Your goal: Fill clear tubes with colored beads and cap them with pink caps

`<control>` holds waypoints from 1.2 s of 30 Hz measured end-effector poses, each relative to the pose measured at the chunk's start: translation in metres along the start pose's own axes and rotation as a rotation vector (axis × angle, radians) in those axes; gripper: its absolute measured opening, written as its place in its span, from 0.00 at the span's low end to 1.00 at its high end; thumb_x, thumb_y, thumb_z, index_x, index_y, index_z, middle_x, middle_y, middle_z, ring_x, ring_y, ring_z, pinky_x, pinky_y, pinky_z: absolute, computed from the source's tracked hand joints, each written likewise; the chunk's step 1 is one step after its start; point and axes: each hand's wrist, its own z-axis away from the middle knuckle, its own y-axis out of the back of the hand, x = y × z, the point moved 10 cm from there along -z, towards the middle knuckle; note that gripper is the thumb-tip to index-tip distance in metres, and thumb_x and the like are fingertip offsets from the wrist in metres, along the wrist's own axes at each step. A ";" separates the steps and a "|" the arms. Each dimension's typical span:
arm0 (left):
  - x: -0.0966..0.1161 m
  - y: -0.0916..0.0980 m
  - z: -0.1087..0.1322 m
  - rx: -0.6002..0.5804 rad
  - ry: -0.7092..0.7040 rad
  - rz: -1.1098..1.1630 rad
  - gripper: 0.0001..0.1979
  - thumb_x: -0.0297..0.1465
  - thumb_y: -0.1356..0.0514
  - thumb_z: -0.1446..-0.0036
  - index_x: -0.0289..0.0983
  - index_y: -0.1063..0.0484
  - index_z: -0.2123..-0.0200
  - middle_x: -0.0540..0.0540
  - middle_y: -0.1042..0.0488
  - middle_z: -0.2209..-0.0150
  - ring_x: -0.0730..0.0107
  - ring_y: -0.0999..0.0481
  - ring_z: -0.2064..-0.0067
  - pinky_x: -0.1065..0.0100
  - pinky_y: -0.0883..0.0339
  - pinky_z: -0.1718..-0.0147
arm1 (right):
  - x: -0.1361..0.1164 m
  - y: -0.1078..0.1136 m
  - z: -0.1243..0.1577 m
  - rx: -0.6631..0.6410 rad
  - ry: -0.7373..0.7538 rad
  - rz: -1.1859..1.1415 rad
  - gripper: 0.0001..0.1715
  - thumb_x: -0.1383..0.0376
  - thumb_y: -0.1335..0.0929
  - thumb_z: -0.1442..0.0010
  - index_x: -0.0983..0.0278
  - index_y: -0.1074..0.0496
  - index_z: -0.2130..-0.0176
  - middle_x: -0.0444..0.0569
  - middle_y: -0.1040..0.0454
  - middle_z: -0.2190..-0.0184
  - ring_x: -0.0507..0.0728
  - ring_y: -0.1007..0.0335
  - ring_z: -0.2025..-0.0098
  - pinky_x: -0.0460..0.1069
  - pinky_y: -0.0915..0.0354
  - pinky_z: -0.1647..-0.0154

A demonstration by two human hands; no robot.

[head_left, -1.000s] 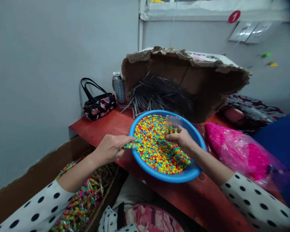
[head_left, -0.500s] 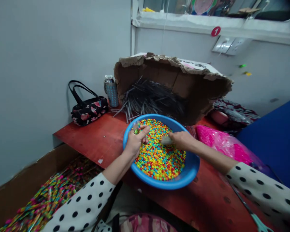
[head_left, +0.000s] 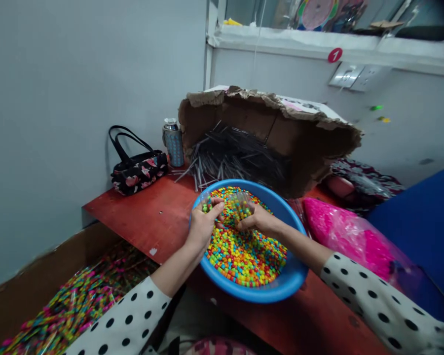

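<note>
A blue basin full of small multicoloured candies stands on the red table before me. My left hand is over the basin's left side, its fingers closed on clear plastic tubes with greenish candies showing in them. Above the candies, my right hand grips a see-through bunch of plastic tubes, tilted toward the left hand; its exact outline is blurred. The two hands are close but apart. Just behind the basin, many clear empty tubes spill out of a torn cardboard box.
On the red table are a flowered handbag, a bottle and a bag of bright pink pieces. A carton at lower left holds many filled colourful tubes. A blue panel borders the right.
My right hand has moved left from the middle of the candies toward my left hand, turning the tubes upward. My left hand stays nearly in place. The view has shifted slightly.
</note>
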 end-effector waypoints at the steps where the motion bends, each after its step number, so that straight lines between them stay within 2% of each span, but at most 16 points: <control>1: -0.001 -0.002 0.000 -0.014 0.010 -0.013 0.13 0.34 0.34 0.58 0.34 0.29 0.68 0.54 0.33 0.81 0.78 0.34 0.80 0.78 0.39 0.87 | -0.002 -0.002 0.002 -0.002 0.003 -0.046 0.33 0.71 0.29 0.62 0.62 0.34 0.53 0.42 0.30 0.73 0.51 0.37 0.74 0.46 0.40 0.74; 7: -0.011 -0.006 0.002 -0.045 0.088 -0.020 0.13 0.32 0.35 0.59 0.34 0.30 0.67 0.55 0.34 0.81 0.79 0.35 0.82 0.77 0.40 0.87 | -0.007 -0.016 0.009 -0.036 0.009 -0.195 0.37 0.73 0.29 0.63 0.63 0.36 0.51 0.42 0.31 0.74 0.51 0.36 0.75 0.46 0.40 0.75; 10: -0.012 -0.013 0.004 -0.115 0.085 -0.029 0.15 0.34 0.34 0.59 0.35 0.30 0.67 0.55 0.35 0.82 0.79 0.37 0.84 0.77 0.42 0.87 | -0.017 -0.023 0.013 -0.057 0.050 -0.134 0.36 0.72 0.30 0.62 0.62 0.35 0.51 0.43 0.29 0.72 0.51 0.36 0.74 0.46 0.39 0.74; 13: -0.007 -0.021 0.006 -0.196 0.009 -0.081 0.17 0.34 0.32 0.60 0.36 0.30 0.65 0.55 0.35 0.81 0.80 0.39 0.85 0.77 0.44 0.88 | -0.029 -0.027 0.016 -0.030 0.112 0.003 0.32 0.71 0.31 0.61 0.62 0.33 0.52 0.44 0.28 0.69 0.52 0.34 0.71 0.48 0.37 0.69; 16: -0.003 -0.021 0.005 -0.188 -0.046 -0.147 0.17 0.35 0.32 0.61 0.36 0.29 0.67 0.54 0.33 0.80 0.80 0.40 0.86 0.76 0.46 0.89 | -0.036 -0.028 0.016 0.048 0.157 0.055 0.31 0.71 0.31 0.61 0.62 0.32 0.54 0.43 0.27 0.69 0.54 0.33 0.68 0.48 0.36 0.66; 19: -0.001 -0.019 0.004 -0.171 -0.070 -0.173 0.15 0.36 0.33 0.58 0.36 0.28 0.66 0.54 0.33 0.82 0.79 0.40 0.86 0.75 0.47 0.89 | -0.033 -0.031 0.017 0.086 0.153 -0.031 0.31 0.71 0.31 0.62 0.63 0.32 0.54 0.43 0.27 0.70 0.53 0.33 0.69 0.47 0.37 0.69; 22: -0.002 -0.016 0.005 -0.141 -0.073 -0.169 0.12 0.35 0.33 0.58 0.36 0.28 0.70 0.55 0.35 0.85 0.79 0.40 0.86 0.75 0.47 0.88 | -0.025 -0.039 0.018 0.042 0.107 -0.158 0.29 0.72 0.30 0.61 0.63 0.32 0.56 0.42 0.27 0.71 0.51 0.34 0.72 0.47 0.37 0.70; 27: -0.011 -0.014 0.006 -0.116 0.047 -0.022 0.10 0.33 0.34 0.58 0.35 0.28 0.72 0.56 0.36 0.86 0.80 0.41 0.86 0.76 0.46 0.88 | -0.022 -0.050 0.020 -0.051 0.061 -0.337 0.28 0.72 0.28 0.60 0.62 0.32 0.57 0.43 0.28 0.71 0.50 0.33 0.72 0.47 0.35 0.70; 30: -0.014 -0.019 0.007 -0.143 0.128 0.124 0.12 0.32 0.33 0.59 0.34 0.26 0.69 0.50 0.27 0.78 0.74 0.29 0.79 0.73 0.34 0.80 | -0.019 -0.049 0.019 -0.021 0.020 -0.377 0.32 0.71 0.27 0.61 0.60 0.33 0.54 0.42 0.29 0.70 0.50 0.33 0.72 0.47 0.34 0.70; 33: -0.006 -0.027 0.010 -0.226 0.093 0.156 0.14 0.30 0.32 0.60 0.34 0.25 0.66 0.45 0.22 0.67 0.67 0.23 0.67 0.67 0.29 0.66 | -0.020 -0.045 0.020 0.030 0.012 -0.317 0.34 0.72 0.26 0.64 0.59 0.32 0.54 0.42 0.29 0.69 0.51 0.33 0.72 0.47 0.33 0.71; 36: -0.004 -0.028 0.012 -0.227 0.091 0.168 0.12 0.29 0.33 0.60 0.33 0.25 0.68 0.46 0.23 0.69 0.68 0.24 0.68 0.67 0.29 0.65 | -0.022 -0.044 0.023 0.032 0.015 -0.266 0.33 0.72 0.26 0.64 0.61 0.32 0.56 0.41 0.30 0.72 0.50 0.34 0.74 0.47 0.35 0.73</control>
